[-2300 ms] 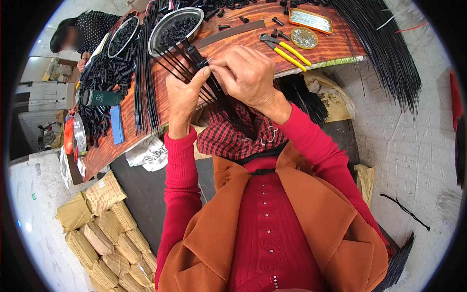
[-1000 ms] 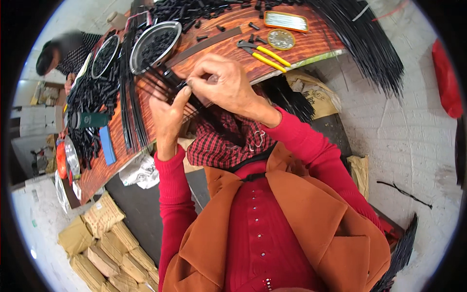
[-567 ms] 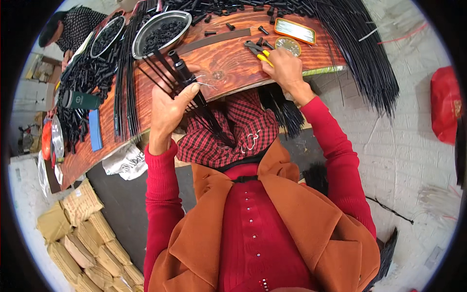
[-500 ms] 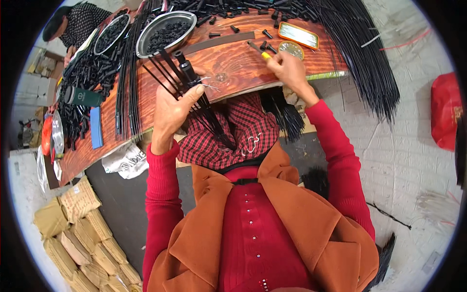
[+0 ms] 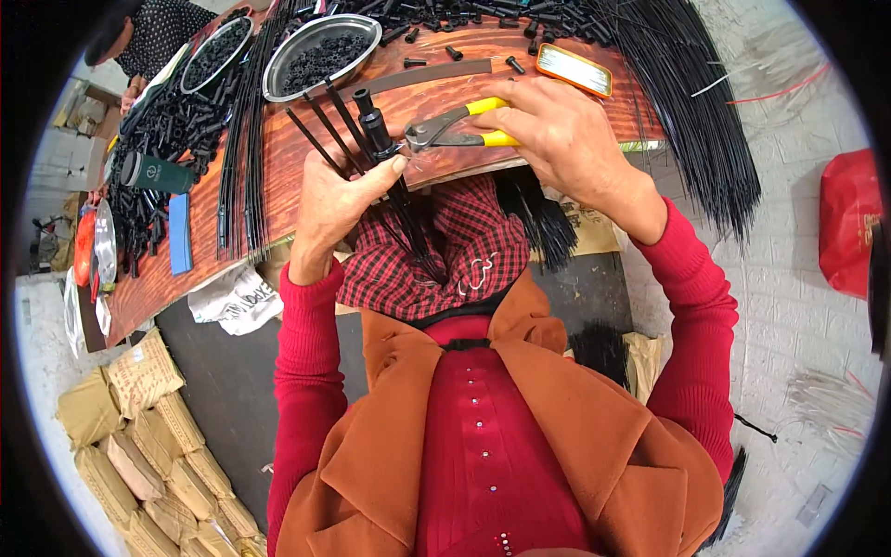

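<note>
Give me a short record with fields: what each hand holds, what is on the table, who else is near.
left hand: holds a bundle of black rods, one with a black cap
right hand: holds yellow-handled pliers, jaws at the capped rod
table: wooden, with a metal bowl of black caps
nearby: another person, upper left

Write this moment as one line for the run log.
left hand: holds black rods | right hand: holds yellow pliers at rods | wooden table
</note>
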